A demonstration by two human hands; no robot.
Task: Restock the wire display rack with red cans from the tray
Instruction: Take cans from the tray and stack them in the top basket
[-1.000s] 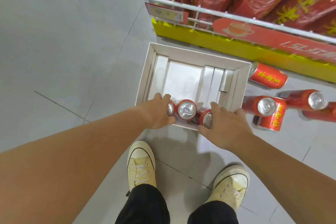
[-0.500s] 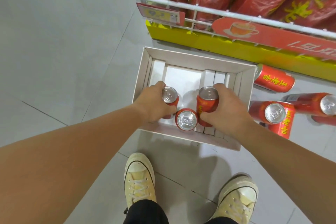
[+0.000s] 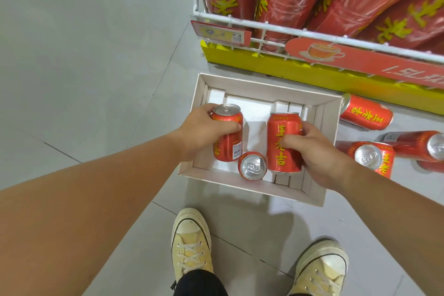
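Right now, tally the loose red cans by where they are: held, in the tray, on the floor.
Held: 2, left can in left hand, right can in right hand.
In the tray: 1, standing can.
On the floor: 3, lying can, upright can, edge can; a red sliver below it may be another.
Total: 6 sure.

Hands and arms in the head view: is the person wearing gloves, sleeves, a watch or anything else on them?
Nothing is worn on either. The left hand and right hand are ungloved, with no ring, watch or band showing. The left forearm and right forearm are bare all the way to the frame edge, with no sleeve in view.
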